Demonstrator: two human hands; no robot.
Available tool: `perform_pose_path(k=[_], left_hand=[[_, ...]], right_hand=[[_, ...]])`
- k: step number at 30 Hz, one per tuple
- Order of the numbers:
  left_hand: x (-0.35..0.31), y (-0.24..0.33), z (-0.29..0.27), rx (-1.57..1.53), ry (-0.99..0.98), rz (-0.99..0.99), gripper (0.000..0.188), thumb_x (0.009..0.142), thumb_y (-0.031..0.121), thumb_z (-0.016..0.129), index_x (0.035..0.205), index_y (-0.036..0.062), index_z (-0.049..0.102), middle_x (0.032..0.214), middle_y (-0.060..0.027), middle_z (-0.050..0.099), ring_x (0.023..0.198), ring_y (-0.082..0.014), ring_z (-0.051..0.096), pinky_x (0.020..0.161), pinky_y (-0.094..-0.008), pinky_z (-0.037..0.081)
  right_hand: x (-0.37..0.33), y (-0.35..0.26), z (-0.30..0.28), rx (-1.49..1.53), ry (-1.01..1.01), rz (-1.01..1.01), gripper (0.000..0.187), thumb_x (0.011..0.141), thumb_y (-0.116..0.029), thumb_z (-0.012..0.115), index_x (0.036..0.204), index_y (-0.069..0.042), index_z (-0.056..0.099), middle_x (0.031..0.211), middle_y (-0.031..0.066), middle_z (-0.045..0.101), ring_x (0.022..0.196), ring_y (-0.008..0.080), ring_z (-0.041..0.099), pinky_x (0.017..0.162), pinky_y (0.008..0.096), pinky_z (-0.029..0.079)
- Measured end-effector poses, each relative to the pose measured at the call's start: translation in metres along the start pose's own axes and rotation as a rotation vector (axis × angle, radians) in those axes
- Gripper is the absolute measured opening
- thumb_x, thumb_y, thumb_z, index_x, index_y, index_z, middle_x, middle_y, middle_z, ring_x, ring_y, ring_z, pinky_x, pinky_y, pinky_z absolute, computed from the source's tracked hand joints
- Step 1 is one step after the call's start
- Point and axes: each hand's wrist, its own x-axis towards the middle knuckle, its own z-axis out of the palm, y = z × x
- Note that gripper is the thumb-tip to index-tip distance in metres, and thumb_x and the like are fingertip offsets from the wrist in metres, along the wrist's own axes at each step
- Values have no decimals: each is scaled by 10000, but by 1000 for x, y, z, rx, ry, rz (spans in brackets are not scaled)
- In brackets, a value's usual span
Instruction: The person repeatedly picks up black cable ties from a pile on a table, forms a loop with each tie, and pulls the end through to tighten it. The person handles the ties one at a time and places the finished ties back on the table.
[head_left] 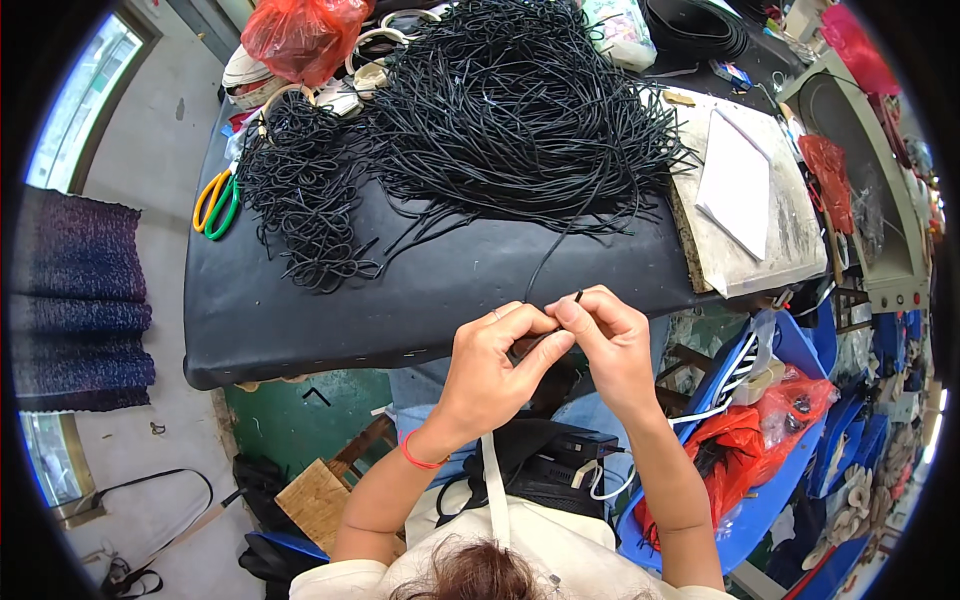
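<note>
Near the front edge of the table, my left hand (497, 370) and my right hand (612, 345) meet with thumbs and fingers pinched. Both grip a thin black cord (541, 268), whose strand runs back toward a large heap of black cords (510, 120). A short dark end pokes up by my right thumb. The stretch between the fingers is mostly covered, so I cannot tell whether it is knotted. Left of the heap lies a smaller tangle of looped black cords (310, 195).
Scissors with yellow and green handles (217, 203) lie at the left of the black-covered table (430, 305). White paper (738, 185) rests on a pale board (795, 245) at right. A red plastic bag (305, 38) stands at the back. A blue bin (640, 530) sits beside my right arm.
</note>
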Motion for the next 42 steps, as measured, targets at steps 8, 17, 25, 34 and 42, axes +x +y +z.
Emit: perform_pose_path(k=[8, 17, 25, 34, 42], left_hand=[[5, -10, 3, 331, 25, 375, 129, 753, 32, 670, 716, -14, 555, 605, -80, 509, 529, -183, 471, 502, -302, 360], [-2, -10, -9, -170, 9, -52, 148, 834, 86, 619, 933, -24, 615, 736, -70, 629, 633, -109, 576, 596, -237, 458], [-4, -5, 4, -736, 52, -401, 158, 887, 154, 581, 820, 13, 608, 663, 27, 567, 606, -27, 507, 550, -177, 410], [6, -3, -14, -362, 15, -318, 218, 912, 117, 518, 1021, -54, 598, 865, -109, 654, 777, -141, 626, 715, -258, 511], [3, -7, -42, -471, -127, -439, 271, 927, 161, 500, 1079, -48, 582, 905, -127, 651, 815, -149, 629, 740, -266, 515]], right_hand=[[8, -7, 6, -166, 84, 50, 187, 818, -152, 654, 742, 18, 638, 640, 3, 530, 576, 55, 461, 507, 221, 359], [3, -26, 0, 51, -33, 200, 182, 873, -206, 609, 840, -27, 603, 673, -50, 525, 618, -2, 434, 534, 164, 334], [1, -14, 20, -474, 205, -607, 149, 805, -39, 615, 733, 1, 491, 661, 77, 489, 540, 137, 457, 488, 257, 363], [4, -14, 10, 50, 46, 116, 294, 939, -262, 484, 810, -14, 575, 700, 10, 535, 579, 52, 438, 512, 220, 359], [3, -12, 2, 27, -111, 219, 358, 941, -321, 456, 959, -3, 618, 748, 21, 573, 680, 72, 511, 612, 205, 417]])
